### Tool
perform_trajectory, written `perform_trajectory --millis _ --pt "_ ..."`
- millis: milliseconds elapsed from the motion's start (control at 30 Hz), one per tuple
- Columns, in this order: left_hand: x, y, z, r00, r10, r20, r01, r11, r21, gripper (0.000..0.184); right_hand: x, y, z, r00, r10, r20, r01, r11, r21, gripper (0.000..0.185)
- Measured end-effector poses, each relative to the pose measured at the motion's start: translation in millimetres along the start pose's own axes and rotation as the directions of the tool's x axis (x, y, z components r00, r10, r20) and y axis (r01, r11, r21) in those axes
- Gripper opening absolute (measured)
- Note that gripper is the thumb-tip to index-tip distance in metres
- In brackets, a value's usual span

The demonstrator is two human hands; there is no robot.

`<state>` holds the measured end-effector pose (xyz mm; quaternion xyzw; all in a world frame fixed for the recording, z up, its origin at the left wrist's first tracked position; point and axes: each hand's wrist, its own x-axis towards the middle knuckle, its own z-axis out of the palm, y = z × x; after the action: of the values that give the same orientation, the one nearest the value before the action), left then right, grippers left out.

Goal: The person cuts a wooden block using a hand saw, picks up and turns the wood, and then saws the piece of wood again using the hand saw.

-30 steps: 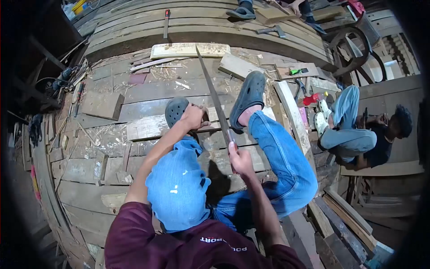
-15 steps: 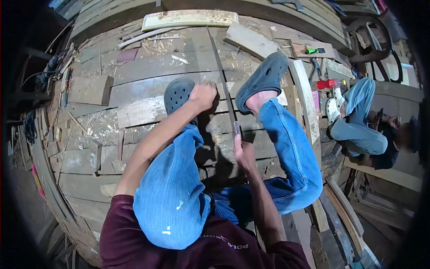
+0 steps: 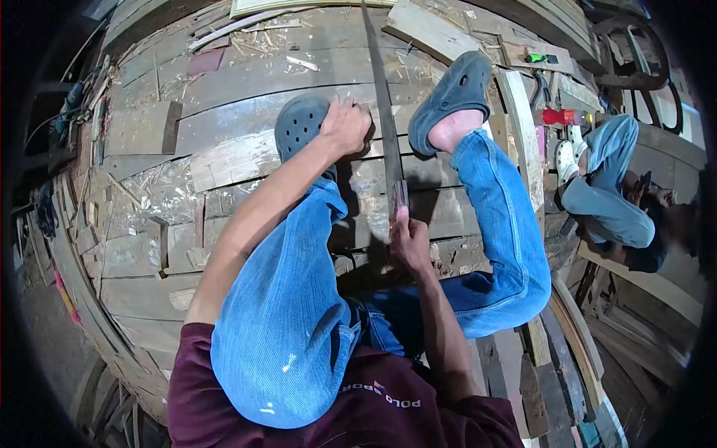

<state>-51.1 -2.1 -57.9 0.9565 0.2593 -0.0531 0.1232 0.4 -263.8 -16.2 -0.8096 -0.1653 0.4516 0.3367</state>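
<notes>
My right hand (image 3: 411, 243) is closed around the near end of a long, dark, blade-like strip (image 3: 385, 112), its thumb along a shiny silvery piece (image 3: 402, 194) there. The strip runs away from me between my feet and narrows toward the top edge. My left hand (image 3: 346, 128) is closed with bent fingers beside the toe of my left grey clog (image 3: 300, 125); whatever lies under its fingers is hidden. My right clog (image 3: 452, 97) rests on the other side of the strip.
Planks and wood shavings cover the work surface (image 3: 261, 86). A thick board (image 3: 429, 30) lies ahead, a wood block (image 3: 146, 128) to the left. Right are a red-handled tool (image 3: 560, 117), a green-and-black tool (image 3: 541, 58) and a seated person (image 3: 609, 190) in jeans.
The view has tilted, so the surroundings sit higher in the picture. The fingers of my left hand look slightly more raised. My right hand keeps its hold on the strip.
</notes>
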Motion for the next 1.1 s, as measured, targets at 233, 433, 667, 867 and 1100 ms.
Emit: perform_trajectory --millis 233,433,667,867,1100 --pt "5 11 7 0.987 -0.086 0.132 0.094 0.994 -0.053 0.062 5 -9 -3 0.999 -0.003 0.035 0.0 0.996 0.092 0.056" --pt "11 12 16 0.962 -0.154 0.224 0.154 0.988 0.019 0.082 14 -14 -11 1.0 -0.007 0.026 0.007 1.0 0.0 0.057" --pt "20 9 14 0.962 -0.173 0.213 0.172 0.985 0.021 0.07 18 3 -11 0.993 -0.008 0.121 -0.005 0.994 0.111 0.051" --pt "18 11 18 0.967 -0.174 0.187 0.163 0.984 0.071 0.062 7 -3 -10 0.991 0.001 0.134 -0.002 1.0 0.005 0.05" --pt "20 9 15 0.966 -0.162 0.201 0.167 0.986 -0.004 0.058 -2 6 -10 0.986 0.004 0.168 -0.022 0.995 0.102 0.045"
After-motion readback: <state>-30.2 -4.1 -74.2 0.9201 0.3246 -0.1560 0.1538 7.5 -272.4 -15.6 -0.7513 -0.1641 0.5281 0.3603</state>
